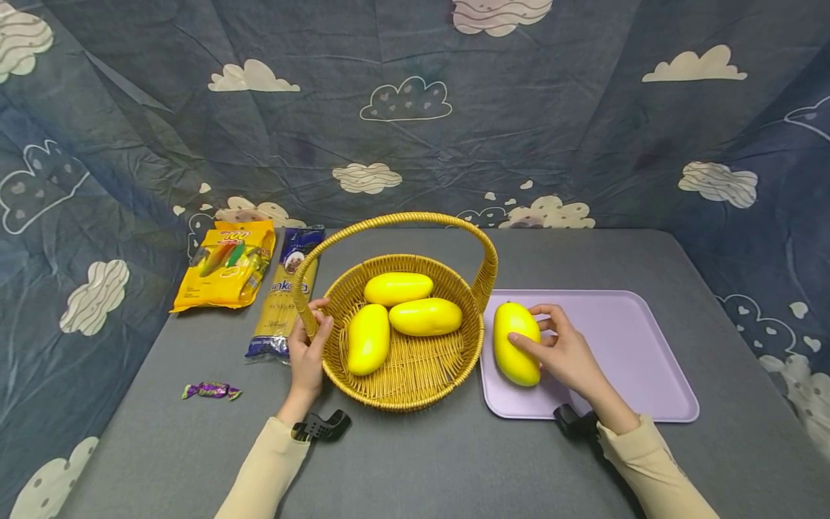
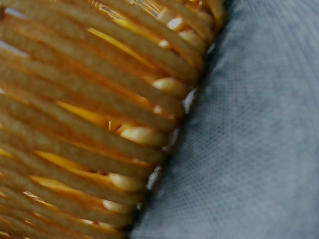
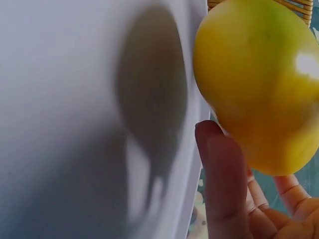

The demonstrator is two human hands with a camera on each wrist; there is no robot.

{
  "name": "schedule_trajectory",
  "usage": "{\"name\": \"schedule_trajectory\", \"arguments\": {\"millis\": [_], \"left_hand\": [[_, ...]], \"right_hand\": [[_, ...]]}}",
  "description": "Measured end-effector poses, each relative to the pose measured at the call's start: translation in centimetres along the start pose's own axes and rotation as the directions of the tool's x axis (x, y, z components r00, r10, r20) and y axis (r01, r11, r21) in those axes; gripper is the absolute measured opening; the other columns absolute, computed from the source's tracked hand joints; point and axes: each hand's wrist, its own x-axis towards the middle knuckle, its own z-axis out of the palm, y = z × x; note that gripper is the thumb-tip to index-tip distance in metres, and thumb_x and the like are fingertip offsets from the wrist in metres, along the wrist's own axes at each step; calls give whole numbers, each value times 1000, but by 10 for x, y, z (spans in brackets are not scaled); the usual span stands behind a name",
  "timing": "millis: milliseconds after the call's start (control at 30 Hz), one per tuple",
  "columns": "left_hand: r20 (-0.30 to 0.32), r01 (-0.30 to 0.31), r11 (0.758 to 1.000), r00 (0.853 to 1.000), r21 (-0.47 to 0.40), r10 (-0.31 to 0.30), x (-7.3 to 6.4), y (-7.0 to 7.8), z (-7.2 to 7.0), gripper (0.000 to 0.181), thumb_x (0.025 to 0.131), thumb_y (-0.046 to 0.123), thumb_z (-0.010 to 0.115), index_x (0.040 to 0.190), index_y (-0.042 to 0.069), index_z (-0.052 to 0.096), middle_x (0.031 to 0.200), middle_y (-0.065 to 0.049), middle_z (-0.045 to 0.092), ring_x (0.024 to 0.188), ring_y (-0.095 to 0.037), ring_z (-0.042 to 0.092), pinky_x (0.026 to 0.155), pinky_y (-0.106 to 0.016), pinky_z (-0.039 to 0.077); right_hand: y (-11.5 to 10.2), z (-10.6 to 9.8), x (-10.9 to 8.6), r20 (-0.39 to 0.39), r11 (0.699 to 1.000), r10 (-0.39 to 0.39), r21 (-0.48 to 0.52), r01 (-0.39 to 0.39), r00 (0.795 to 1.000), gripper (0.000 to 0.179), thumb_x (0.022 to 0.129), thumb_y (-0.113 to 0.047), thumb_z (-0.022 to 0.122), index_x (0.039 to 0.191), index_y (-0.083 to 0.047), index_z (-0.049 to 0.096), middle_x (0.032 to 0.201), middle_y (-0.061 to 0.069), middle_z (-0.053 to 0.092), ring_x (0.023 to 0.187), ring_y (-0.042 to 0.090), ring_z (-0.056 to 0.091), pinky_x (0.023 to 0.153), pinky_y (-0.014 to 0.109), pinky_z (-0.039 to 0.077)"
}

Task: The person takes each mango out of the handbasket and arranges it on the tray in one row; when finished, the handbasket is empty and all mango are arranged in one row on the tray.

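Note:
A round wicker basket [image 1: 415, 400] with a tall arched handle stands in the middle of the table, with 3 yellow mangoes [image 1: 368, 340] inside. My left hand [image 1: 310, 360] grips the basket's left side at the foot of the handle. The left wrist view shows only the woven wall [image 2: 89, 124] close up. Over the left part of a lilac tray [image 1: 622, 353], my right hand [image 1: 570, 353] holds another mango [image 1: 515, 342] between thumb and fingers. This mango [image 3: 259, 84] hangs above the tray in the right wrist view and casts a shadow on it.
To the left lie a yellow candy bag [image 1: 227, 267], a blue-ended pasta packet [image 1: 282, 303] and a purple wrapped candy [image 1: 212, 391]. A dark cloth [image 1: 415, 158] with cloud prints hangs behind the grey table [image 1: 415, 468].

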Motion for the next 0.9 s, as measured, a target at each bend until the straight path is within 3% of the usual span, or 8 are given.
{"name": "schedule_trajectory", "arguments": {"millis": [400, 900], "left_hand": [[9, -13, 1000, 1000, 12, 13, -1, -1, -1, 15, 94, 3, 54, 91, -10, 47, 121, -34, 46, 112, -37, 42, 98, -30, 30], [14, -20, 1000, 1000, 8, 20, 0, -2, -1, 16, 94, 3, 54, 92, -11, 46, 122, -34, 46, 110, -39, 41, 96, -30, 31]], "right_hand": [[-3, 3, 8, 30, 996, 79, -53, -78, 996, 69, 83, -45, 70, 130, -5, 38, 111, 24, 52, 81, 29, 56, 57, 35, 52], [-3, 6, 13, 70, 991, 101, -91, -94, 992, 71, 83, -48, 69, 129, -3, 38, 102, 21, 55, 71, 23, 56, 56, 33, 51]]}}
